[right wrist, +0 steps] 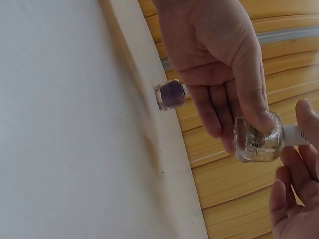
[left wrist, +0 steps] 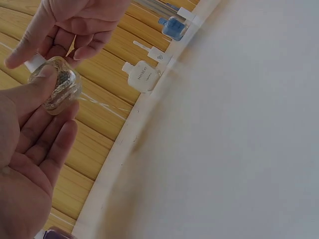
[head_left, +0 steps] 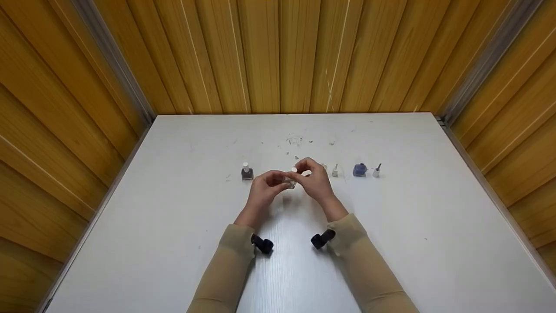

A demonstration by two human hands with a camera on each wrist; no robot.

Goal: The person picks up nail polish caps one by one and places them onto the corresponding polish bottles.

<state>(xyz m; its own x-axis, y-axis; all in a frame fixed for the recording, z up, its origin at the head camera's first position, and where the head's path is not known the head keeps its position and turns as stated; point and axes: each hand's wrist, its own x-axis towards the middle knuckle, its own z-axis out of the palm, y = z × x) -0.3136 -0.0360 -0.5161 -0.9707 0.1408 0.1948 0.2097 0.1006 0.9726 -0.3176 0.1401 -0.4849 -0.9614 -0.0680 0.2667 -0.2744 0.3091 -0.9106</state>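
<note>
My left hand (head_left: 263, 188) grips a clear nail polish bottle (left wrist: 65, 87) with gold-silver glitter inside, its thumb pressed on the glass. At the white cap (right wrist: 294, 135) of that bottle, my right hand (head_left: 316, 180) pinches with thumb and fingers. Both hands are above the table, close together. The cap sits on the bottle's neck. In the left wrist view the right hand (left wrist: 79, 25) is at the top; in the right wrist view the left hand (right wrist: 214, 55) comes from above.
A dark purple polish bottle (head_left: 247, 173) with a white cap stands left. To the right are a white bottle (left wrist: 143, 77), its separate brush cap (head_left: 335, 170), an uncapped blue bottle (head_left: 359, 170) and its brush cap (head_left: 377, 171). Dark smudges (head_left: 295, 140) mark the white table (head_left: 152, 226).
</note>
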